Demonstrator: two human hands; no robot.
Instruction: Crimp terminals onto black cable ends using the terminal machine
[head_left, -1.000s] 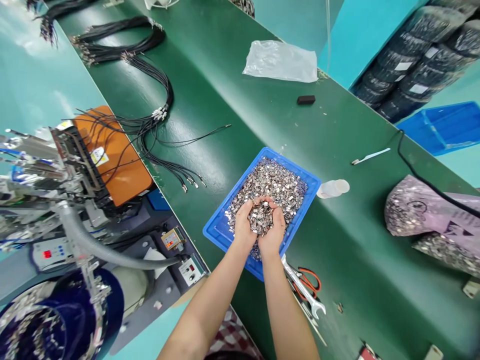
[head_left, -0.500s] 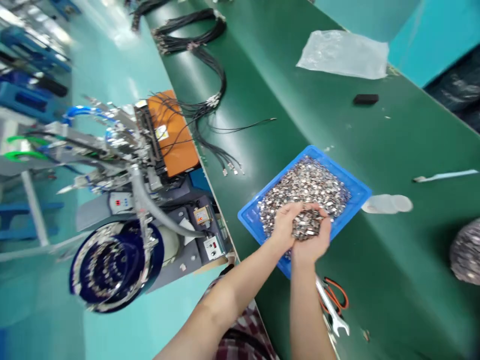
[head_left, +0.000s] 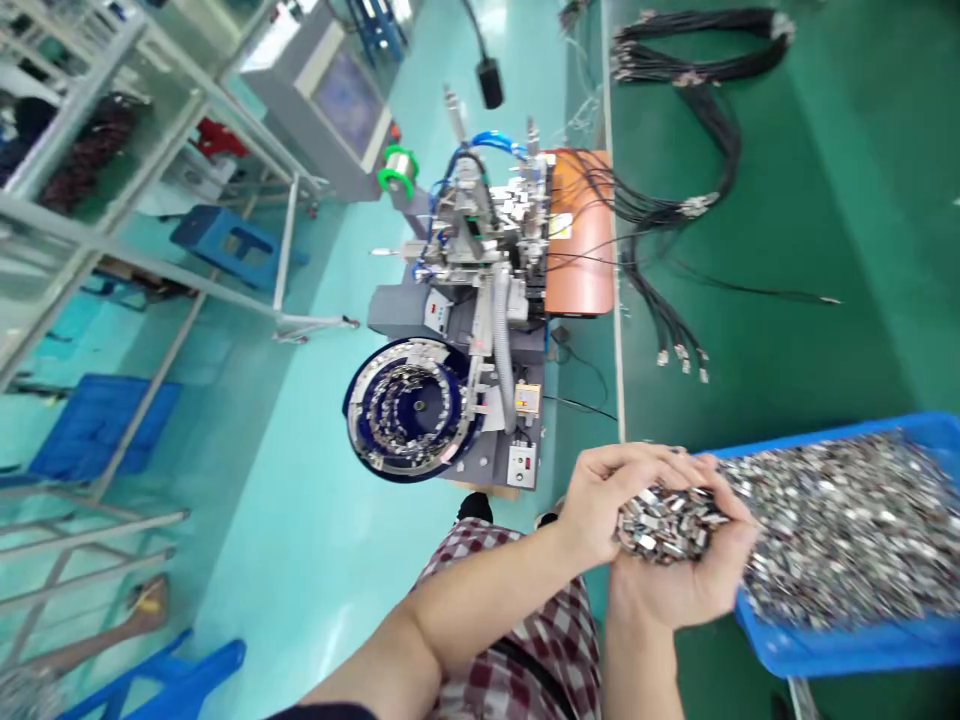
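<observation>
My left hand [head_left: 604, 495] and my right hand [head_left: 686, 585] are cupped together around a heap of small shiny metal clips [head_left: 664, 520], held just off the near left corner of a blue tray [head_left: 847, 645]. The tray is full of the same metal clips [head_left: 832, 525] and rests on a green table [head_left: 825, 150]. Both hands have their fingers curled around the scooped clips.
Left of the table stands a grey machine [head_left: 487, 280] with a round blue feeder bowl [head_left: 409, 405] holding clips and an orange plate [head_left: 581, 230]. Bundles of black cables [head_left: 679, 205] lie across the table. Blue crates [head_left: 94, 425] and metal racks sit on the teal floor.
My view has swung left toward the machine and floor. My cupped hands have lifted the clips from the middle of the tray out over its near left corner.
</observation>
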